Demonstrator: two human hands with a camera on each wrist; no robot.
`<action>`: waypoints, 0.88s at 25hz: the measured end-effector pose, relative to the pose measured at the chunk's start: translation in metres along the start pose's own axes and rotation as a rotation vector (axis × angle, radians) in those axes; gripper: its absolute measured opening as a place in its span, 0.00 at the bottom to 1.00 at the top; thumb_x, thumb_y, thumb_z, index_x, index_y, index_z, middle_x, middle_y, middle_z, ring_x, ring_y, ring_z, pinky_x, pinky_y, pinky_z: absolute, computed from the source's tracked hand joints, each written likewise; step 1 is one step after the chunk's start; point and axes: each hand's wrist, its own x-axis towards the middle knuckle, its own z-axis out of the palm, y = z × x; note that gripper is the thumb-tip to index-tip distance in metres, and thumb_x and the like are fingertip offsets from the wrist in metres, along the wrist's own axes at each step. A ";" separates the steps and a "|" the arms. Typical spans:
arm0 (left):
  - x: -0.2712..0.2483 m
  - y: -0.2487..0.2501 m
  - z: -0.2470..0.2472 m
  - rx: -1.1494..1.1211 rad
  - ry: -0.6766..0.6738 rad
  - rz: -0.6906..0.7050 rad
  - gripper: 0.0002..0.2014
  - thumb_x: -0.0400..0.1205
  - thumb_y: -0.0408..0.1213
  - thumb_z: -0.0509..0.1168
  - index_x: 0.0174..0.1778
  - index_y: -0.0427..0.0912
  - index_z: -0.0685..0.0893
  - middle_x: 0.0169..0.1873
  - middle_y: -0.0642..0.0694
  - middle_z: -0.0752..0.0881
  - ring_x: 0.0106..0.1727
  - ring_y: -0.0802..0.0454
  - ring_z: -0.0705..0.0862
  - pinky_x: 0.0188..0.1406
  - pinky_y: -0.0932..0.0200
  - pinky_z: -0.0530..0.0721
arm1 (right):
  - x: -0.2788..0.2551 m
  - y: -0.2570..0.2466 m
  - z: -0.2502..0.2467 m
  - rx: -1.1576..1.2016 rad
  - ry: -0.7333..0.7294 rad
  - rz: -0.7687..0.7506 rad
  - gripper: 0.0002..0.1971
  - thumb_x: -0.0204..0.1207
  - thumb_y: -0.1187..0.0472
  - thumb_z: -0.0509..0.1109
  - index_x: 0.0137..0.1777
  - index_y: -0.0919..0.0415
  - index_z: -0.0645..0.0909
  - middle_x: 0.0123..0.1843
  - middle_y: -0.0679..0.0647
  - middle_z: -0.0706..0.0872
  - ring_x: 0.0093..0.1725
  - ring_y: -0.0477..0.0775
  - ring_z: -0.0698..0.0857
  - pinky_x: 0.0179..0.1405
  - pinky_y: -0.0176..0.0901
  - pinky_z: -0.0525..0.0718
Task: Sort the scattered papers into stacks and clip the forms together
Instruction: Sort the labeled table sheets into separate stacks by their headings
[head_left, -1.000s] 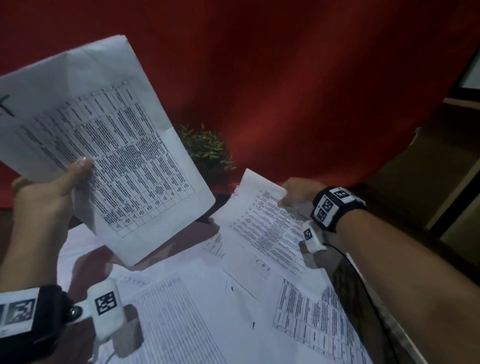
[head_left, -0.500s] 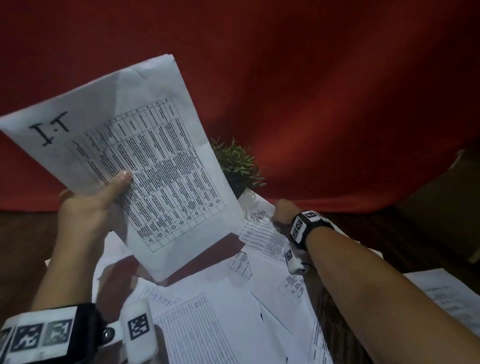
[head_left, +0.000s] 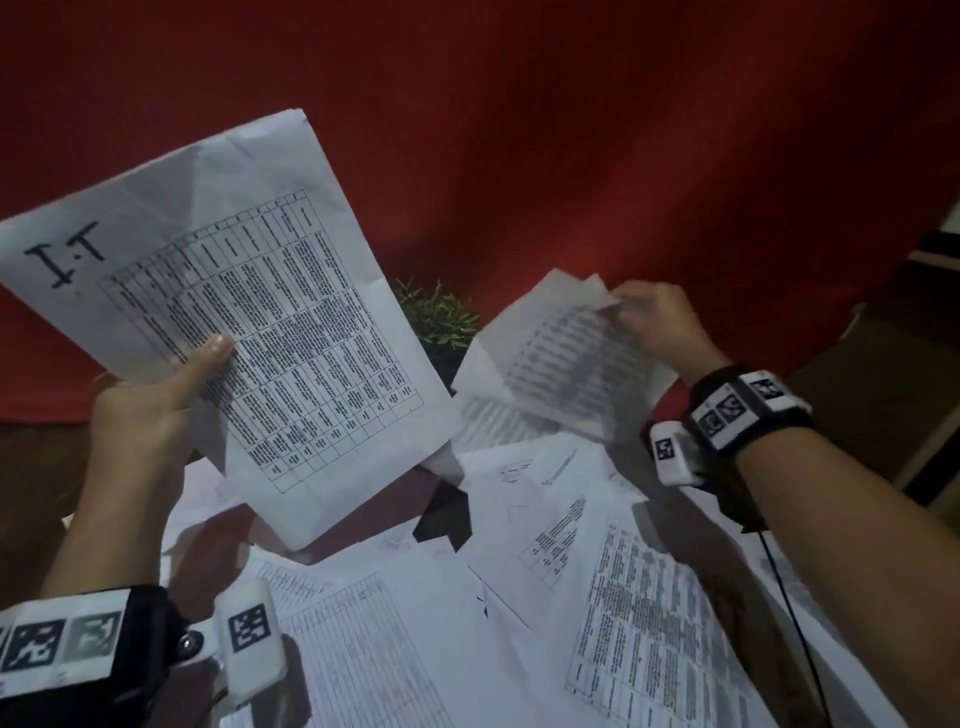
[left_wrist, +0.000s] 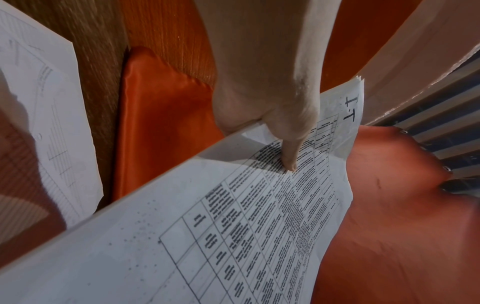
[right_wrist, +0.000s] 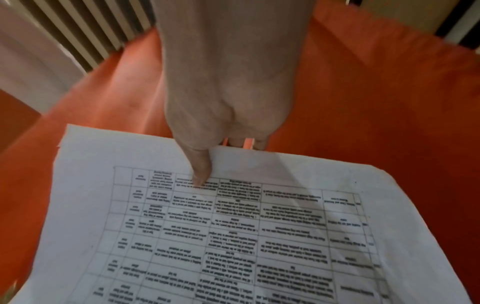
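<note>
My left hand (head_left: 150, 410) pinches one "I.T" table form (head_left: 249, 332); my right hand (head_left: 657, 325) pinches a second, motion-blurred form (head_left: 561, 353); loose papers (head_left: 519, 597) overlap uncountably, hiding the desk (head_left: 31, 467).

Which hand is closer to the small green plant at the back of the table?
Right, narrowly. The right hand lifts a sheet just right of the plant; the left hand holds the I.T form farther left.

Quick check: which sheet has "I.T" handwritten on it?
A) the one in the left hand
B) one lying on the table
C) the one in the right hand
A: the left hand holds up the table-printed sheet with "I.T" inked in its corner; the right hand's sheet shows no such mark.
</note>
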 end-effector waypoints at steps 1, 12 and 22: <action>0.003 -0.004 -0.001 -0.002 0.006 -0.004 0.37 0.64 0.60 0.82 0.62 0.36 0.92 0.54 0.54 0.97 0.56 0.56 0.93 0.64 0.53 0.84 | 0.000 -0.004 -0.022 0.050 0.040 0.001 0.07 0.80 0.59 0.80 0.52 0.62 0.92 0.46 0.56 0.93 0.44 0.47 0.90 0.45 0.43 0.82; -0.017 0.004 0.035 0.100 0.005 0.050 0.19 0.82 0.36 0.82 0.66 0.31 0.90 0.54 0.32 0.92 0.53 0.40 0.89 0.61 0.45 0.86 | -0.029 -0.090 -0.201 0.359 0.105 -0.039 0.15 0.82 0.69 0.75 0.68 0.61 0.86 0.49 0.37 0.94 0.52 0.36 0.93 0.47 0.27 0.88; -0.083 0.017 0.135 0.186 -0.560 -0.172 0.05 0.77 0.35 0.84 0.45 0.39 0.96 0.48 0.39 0.98 0.52 0.38 0.96 0.64 0.33 0.92 | -0.009 -0.154 -0.124 -0.196 -0.223 -0.130 0.02 0.82 0.51 0.77 0.48 0.46 0.90 0.48 0.41 0.93 0.45 0.39 0.89 0.45 0.40 0.86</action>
